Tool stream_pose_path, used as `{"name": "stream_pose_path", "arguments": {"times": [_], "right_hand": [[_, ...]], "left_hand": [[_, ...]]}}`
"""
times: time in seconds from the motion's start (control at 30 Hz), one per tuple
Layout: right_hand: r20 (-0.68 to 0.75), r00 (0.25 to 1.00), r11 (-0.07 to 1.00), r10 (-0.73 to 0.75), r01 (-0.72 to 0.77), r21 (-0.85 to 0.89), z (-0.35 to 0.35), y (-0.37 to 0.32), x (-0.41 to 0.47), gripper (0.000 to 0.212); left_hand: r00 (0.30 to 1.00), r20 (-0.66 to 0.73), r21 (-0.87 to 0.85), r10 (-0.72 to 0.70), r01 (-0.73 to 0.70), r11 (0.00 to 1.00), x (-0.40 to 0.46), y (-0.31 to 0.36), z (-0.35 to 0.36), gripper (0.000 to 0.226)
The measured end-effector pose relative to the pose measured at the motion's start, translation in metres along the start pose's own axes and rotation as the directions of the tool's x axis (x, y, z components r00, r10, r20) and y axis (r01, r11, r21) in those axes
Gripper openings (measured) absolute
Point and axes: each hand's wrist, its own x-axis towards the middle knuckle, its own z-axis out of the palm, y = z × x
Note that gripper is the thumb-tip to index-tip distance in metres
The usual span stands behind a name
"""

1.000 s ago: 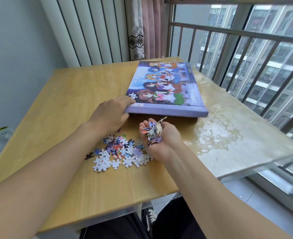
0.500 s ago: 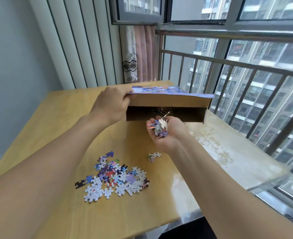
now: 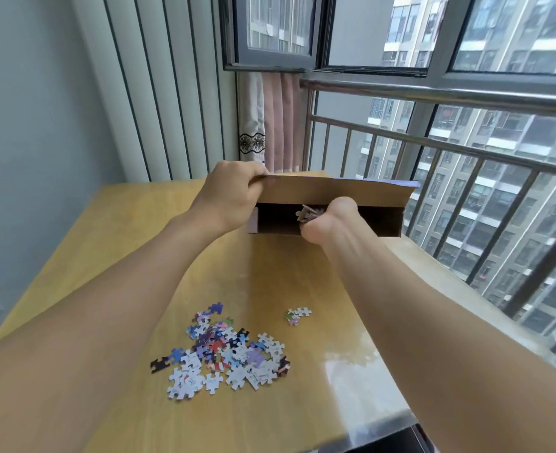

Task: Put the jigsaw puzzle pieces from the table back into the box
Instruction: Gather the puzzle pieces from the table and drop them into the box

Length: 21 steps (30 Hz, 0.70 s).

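Since half a second ago, right hand (image 3: 330, 220) enters box (image 3: 329, 220) gripping pieces (image 3: 306, 213) — left hand (image 3: 229, 196) grips lid (image 3: 335, 190); pile (image 3: 224, 354) remains.

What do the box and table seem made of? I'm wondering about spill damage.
The box looks like plain brown cardboard, matte and unprinted inside its lifted lid. The table seems light wood or laminate; its right side shows glossy, patchy reflections.

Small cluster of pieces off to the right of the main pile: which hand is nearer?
Right. The right hand is at the box opening holding pieces, roughly straight beyond the small cluster. The left hand grips the lid's left corner, further over to the left.
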Motion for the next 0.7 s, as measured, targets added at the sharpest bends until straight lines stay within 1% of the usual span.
{"name": "stream_pose_path", "arguments": {"times": [0.03,0.1,0.17,0.27,0.3,0.33,0.37,0.4,0.43,0.47,0.5,0.53,0.57,0.6,0.63,0.67,0.7], "right_hand": [[-0.024,1.000,0.999,-0.012,0.013,0.039,0.006,-0.004,0.002,0.028],[-0.024,0.999,0.997,-0.035,0.037,0.072,0.023,-0.014,0.001,0.031],[-0.014,0.999,0.998,-0.044,0.045,0.032,0.041,-0.022,-0.006,0.032],[0.045,0.994,0.988,-0.095,0.100,-0.121,0.051,-0.031,-0.017,0.029],[0.082,0.990,0.972,-0.116,0.130,-0.196,0.051,-0.034,-0.022,0.027],[0.130,0.982,0.929,-0.139,0.174,-0.327,0.050,-0.039,-0.021,0.027],[0.189,0.969,0.846,-0.157,0.231,-0.480,0.049,-0.042,-0.021,0.029],[0.257,0.950,0.743,-0.179,0.302,-0.597,0.045,-0.045,-0.016,0.038],[0.319,0.925,0.624,-0.208,0.376,-0.685,0.041,-0.046,-0.014,0.043],[0.366,0.897,0.494,-0.247,0.442,-0.749,0.035,-0.047,-0.010,0.043],[0.402,0.870,0.383,-0.285,0.488,-0.784,0.027,-0.048,-0.007,0.038],[0.441,0.840,0.275,-0.315,0.526,-0.805,0.021,-0.050,-0.004,0.032],[0.500,0.808,0.164,-0.312,0.564,-0.809,0.016,-0.053,-0.005,0.028],[0.577,0.764,0.024,-0.290,0.608,-0.794,0.013,-0.057,-0.005,0.030],[0.658,0.711,-0.137,-0.250,0.647,-0.750,0.010,-0.062,-0.006,0.037],[0.740,0.645,-0.300,-0.188,0.680,-0.669,0.009,-0.068,-0.005,0.046],[0.798,0.590,-0.427,-0.120,0.695,-0.578,0.008,-0.072,-0.005,0.055]], "left_hand": [[1.000,0.003,-0.021,-0.009,0.009,1.000,0.004,0.003,-0.001,0.016],[0.999,-0.004,-0.058,-0.033,0.033,0.998,0.015,0.009,-0.008,0.016],[0.997,-0.047,-0.053,-0.055,0.053,0.997,0.029,0.013,-0.019,0.016],[0.992,-0.112,-0.024,-0.056,0.053,0.998,0.041,0.013,-0.031,0.018],[0.991,-0.123,-0.019,-0.055,0.053,0.998,0.042,0.011,-0.033,0.018],[0.990,-0.131,-0.018,-0.052,0.051,0.999,0.043,0.010,-0.034,0.017],[0.989,-0.139,-0.014,-0.045,0.044,0.999,0.043,0.008,-0.034,0.017],[0.988,-0.153,-0.009,-0.037,0.036,0.999,0.044,0.006,-0.034,0.017],[0.985,-0.171,0.000,-0.027,0.027,1.000,0.044,0.006,-0.034,0.018],[0.982,-0.186,0.008,-0.017,0.019,1.000,0.045,0.006,-0.034,0.018],[0.981,-0.194,0.008,-0.009,0.010,1.000,0.047,0.007,-0.034,0.018],[0.981,-0.195,0.001,-0.003,0.003,1.000,0.049,0.007,-0.034,0.018],[0.981,-0.193,-0.007,0.000,-0.002,1.000,0.050,0.007,-0.034,0.018],[0.982,-0.190,-0.014,0.000,-0.003,1.000,0.052,0.008,-0.034,0.017],[0.982,-0.187,-0.018,-0.002,-0.001,1.000,0.053,0.009,-0.033,0.017],[0.982,-0.187,-0.022,-0.006,0.002,1.000,0.056,0.010,-0.033,0.017],[0.982,-0.187,-0.030,-0.010,0.004,1.000,0.058,0.010,-0.033,0.017]]}}
